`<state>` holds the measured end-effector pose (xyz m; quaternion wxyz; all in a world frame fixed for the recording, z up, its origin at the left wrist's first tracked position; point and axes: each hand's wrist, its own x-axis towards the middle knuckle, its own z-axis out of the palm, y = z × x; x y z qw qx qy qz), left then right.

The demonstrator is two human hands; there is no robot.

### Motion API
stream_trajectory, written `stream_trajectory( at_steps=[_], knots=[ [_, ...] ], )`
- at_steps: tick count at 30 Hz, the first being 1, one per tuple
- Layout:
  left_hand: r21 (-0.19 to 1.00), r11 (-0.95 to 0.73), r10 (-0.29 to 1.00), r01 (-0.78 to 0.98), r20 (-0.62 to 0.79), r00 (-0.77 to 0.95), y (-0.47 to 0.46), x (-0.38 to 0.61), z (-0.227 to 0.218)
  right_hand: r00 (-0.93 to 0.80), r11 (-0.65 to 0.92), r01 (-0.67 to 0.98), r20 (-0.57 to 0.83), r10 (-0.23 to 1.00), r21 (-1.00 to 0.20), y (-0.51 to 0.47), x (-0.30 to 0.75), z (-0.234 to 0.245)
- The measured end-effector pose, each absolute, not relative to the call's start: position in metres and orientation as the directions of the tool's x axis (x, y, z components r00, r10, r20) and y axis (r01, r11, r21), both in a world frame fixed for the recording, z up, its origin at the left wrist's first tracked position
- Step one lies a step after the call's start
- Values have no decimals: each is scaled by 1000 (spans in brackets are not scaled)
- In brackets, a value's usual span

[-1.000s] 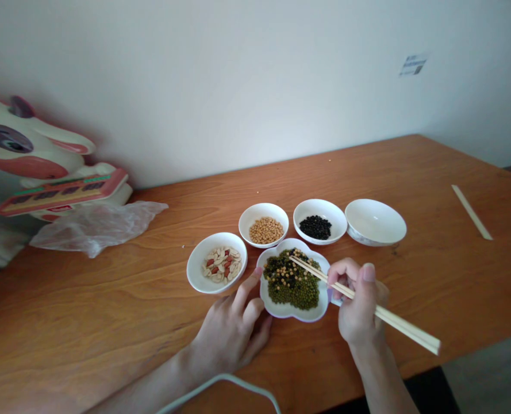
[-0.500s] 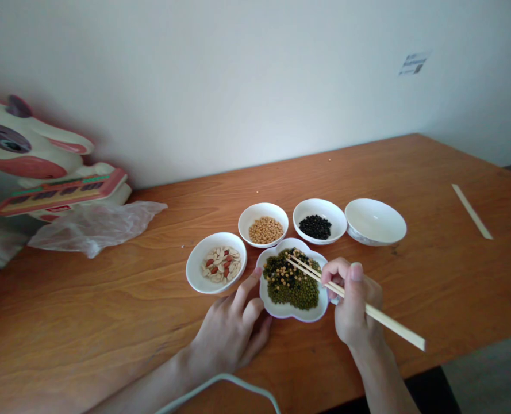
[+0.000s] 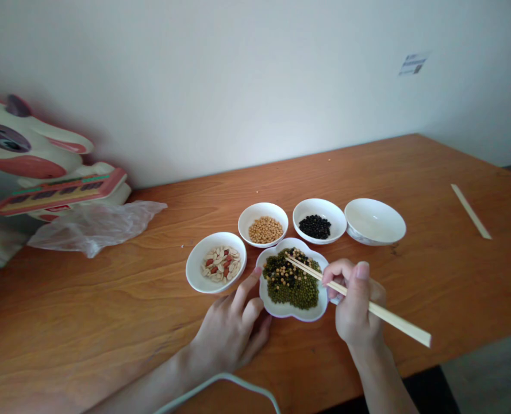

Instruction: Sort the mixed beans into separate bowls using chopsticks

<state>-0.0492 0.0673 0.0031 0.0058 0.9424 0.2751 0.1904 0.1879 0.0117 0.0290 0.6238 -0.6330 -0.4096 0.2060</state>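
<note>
A flower-shaped white dish (image 3: 276,311) holds green beans (image 3: 300,292) with black beans and yellow soybeans over their upper part. My left hand (image 3: 231,322) holds the dish at its left edge, one fingertip on the rim and the other fingers bent beside it. In my right hand (image 3: 358,305) is a pair of wooden chopsticks (image 3: 395,321), gripped shut. Their tips are close together among the soybeans and black beans in the dish; whether they pinch a bean is too small to tell.
Behind the dish stand bowls of peanuts (image 3: 192,275), soybeans (image 3: 243,221) and black beans (image 3: 299,213), plus an empty bowl (image 3: 376,221). A flat wooden strip (image 3: 471,211) lies right. A plastic bag (image 3: 104,227) and cow toy (image 3: 61,167) are left; a cable (image 3: 225,376) crosses in front.
The chopsticks' rear end has swung slightly right and up with my right hand, and their tips have drawn closer together. My left hand and the dish have stayed put.
</note>
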Motion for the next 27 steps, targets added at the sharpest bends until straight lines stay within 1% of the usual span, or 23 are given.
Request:
stream_trajectory(
  at_steps=[5,10,16,22,27],
  knots=[
    [126,-849,522,514,349,778,67,-49,4,586,122,196,216,781,-973,11,189,27],
    [115,-852,517,511,352,781,67,-48,5,547,100,251,226,806,-963,10,188,32],
    [102,-853,510,511,369,777,67,-48,5,540,91,303,249,804,-949,13,188,32],
    [108,-852,514,512,355,781,67,-48,5,559,100,307,264,786,-946,13,187,31],
    [118,-853,514,509,359,779,67,-49,4,546,107,309,269,794,-945,13,188,32]
  ],
)
